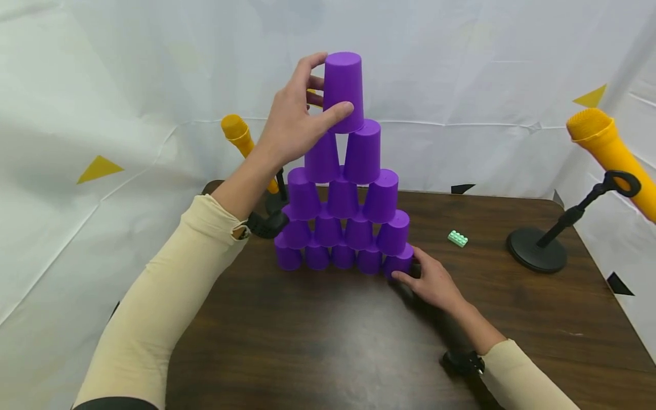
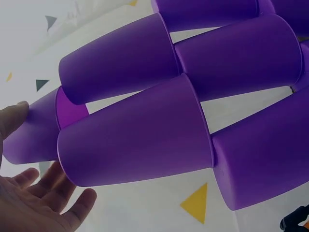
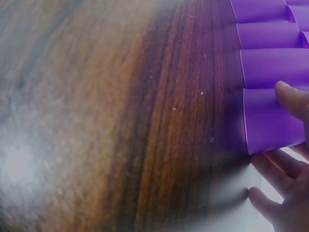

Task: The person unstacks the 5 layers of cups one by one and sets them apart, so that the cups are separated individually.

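Upside-down purple cups stand stacked as a pyramid, with several in the bottom row point(image 1: 343, 257) and fewer in each row above. My left hand point(image 1: 295, 117) holds the single top cup point(image 1: 342, 85) between thumb and fingers. Its rim is at the bases of the two cups below, the right one point(image 1: 363, 152) being in plain sight and the other partly behind my hand. In the left wrist view the thumb lies on this top cup point(image 2: 36, 128). Low on the right, my right hand point(image 1: 433, 283) grips the end cup point(image 1: 397, 262) of the bottom row, thumb in front and fingers behind.
The pyramid stands on a dark wood table point(image 1: 328, 336). A yellow microphone point(image 1: 615, 154) on a black stand point(image 1: 537, 249) is at the right, and another yellow microphone point(image 1: 237, 132) is behind my left arm. A mint-green toy brick point(image 1: 458, 238) lies right of the cups. White sheeting point(image 1: 487, 68) hangs behind.
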Tool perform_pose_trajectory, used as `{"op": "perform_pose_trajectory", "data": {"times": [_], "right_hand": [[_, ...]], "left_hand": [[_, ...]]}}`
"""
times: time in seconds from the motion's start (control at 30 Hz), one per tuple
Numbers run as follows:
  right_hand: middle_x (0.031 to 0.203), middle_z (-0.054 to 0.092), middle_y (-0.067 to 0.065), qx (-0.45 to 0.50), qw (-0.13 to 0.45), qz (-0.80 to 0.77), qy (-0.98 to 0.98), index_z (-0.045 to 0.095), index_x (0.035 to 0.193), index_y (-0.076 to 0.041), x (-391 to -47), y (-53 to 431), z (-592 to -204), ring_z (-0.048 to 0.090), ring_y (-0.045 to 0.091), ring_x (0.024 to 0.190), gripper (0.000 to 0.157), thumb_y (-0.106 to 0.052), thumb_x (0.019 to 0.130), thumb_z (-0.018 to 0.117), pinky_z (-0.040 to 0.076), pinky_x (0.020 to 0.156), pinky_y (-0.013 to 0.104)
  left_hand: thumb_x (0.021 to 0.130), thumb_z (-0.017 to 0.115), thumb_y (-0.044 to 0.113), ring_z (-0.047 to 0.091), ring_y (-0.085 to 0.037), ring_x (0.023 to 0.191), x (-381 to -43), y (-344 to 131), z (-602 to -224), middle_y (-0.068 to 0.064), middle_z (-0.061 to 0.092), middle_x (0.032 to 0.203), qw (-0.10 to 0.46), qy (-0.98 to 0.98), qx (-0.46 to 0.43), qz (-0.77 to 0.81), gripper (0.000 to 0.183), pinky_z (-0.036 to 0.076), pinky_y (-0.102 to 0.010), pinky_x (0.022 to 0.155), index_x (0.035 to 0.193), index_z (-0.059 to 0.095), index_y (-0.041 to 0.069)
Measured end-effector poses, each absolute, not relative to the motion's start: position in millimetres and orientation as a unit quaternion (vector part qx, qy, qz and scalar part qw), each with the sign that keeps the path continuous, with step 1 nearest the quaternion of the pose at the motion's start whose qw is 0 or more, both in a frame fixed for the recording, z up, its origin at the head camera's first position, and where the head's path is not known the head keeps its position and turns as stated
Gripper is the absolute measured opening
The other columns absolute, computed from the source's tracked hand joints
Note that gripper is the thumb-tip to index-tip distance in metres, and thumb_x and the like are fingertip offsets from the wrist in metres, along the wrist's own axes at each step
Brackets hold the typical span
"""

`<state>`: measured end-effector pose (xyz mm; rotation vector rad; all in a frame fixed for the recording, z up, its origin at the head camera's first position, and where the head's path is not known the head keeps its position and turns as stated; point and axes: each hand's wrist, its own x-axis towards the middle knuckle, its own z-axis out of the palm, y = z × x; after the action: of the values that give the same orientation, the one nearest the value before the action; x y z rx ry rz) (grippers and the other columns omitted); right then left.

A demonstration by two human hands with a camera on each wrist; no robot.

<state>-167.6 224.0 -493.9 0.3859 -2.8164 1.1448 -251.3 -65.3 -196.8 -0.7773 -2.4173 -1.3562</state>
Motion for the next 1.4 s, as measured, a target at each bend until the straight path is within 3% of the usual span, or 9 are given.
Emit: {"op": "perform_pose_trajectory", "data": {"times": [0.67, 1.0, 1.23, 1.4], "right_hand": [[0.123, 0.063, 0.015, 0.124, 0.025, 0.374, -0.919, 0.052, 0.134, -0.006, -168.8, 223.7, -493.4, 0.059, 0.034, 0.115, 0.061, -0.032, 0.086, 0.077, 0.045, 0.096, 0.055], [0.125, 0.062, 0.016, 0.122, 0.017, 0.374, -0.919, 0.051, 0.136, -0.007, -171.2, 222.2, -494.2, 0.058, 0.035, 0.116, 0.062, -0.032, 0.086, 0.077, 0.044, 0.097, 0.056], [0.126, 0.062, 0.016, 0.138, 0.02, 0.374, -0.917, 0.051, 0.136, -0.006, -172.2, 221.6, -495.7, 0.057, 0.035, 0.118, 0.061, -0.033, 0.087, 0.075, 0.043, 0.098, 0.056], [0.127, 0.062, 0.017, 0.138, 0.022, 0.372, -0.918, 0.051, 0.136, -0.006, -171.7, 225.4, -495.7, 0.057, 0.036, 0.118, 0.062, -0.034, 0.087, 0.075, 0.043, 0.098, 0.056]], "left_hand": [[0.089, 0.073, 0.027, 0.061, -0.015, 0.1, -248.3, -72.6, -195.0, -0.005, 0.063, 0.115, 0.16, -0.817, -0.279, -0.479, 0.067, 0.048, -0.026, 0.086, 0.146, 0.039, 0.016], [0.088, 0.071, 0.011, 0.063, -0.024, 0.097, -208.6, -94.8, -175.0, -0.016, 0.064, 0.11, 0.226, -0.786, -0.281, -0.502, 0.059, 0.045, -0.026, 0.091, 0.14, 0.045, 0.001], [0.086, 0.071, 0.011, 0.06, -0.023, 0.1, -199.3, -147.3, -196.0, -0.016, 0.064, 0.115, 0.277, -0.775, -0.194, -0.534, 0.053, 0.046, -0.03, 0.09, 0.135, 0.052, 0.005], [0.086, 0.073, 0.017, 0.059, -0.02, 0.103, -210.1, -200.1, -250.0, -0.011, 0.061, 0.122, 0.28, -0.796, -0.081, -0.531, 0.055, 0.044, -0.029, 0.092, 0.137, 0.054, 0.012]]}}
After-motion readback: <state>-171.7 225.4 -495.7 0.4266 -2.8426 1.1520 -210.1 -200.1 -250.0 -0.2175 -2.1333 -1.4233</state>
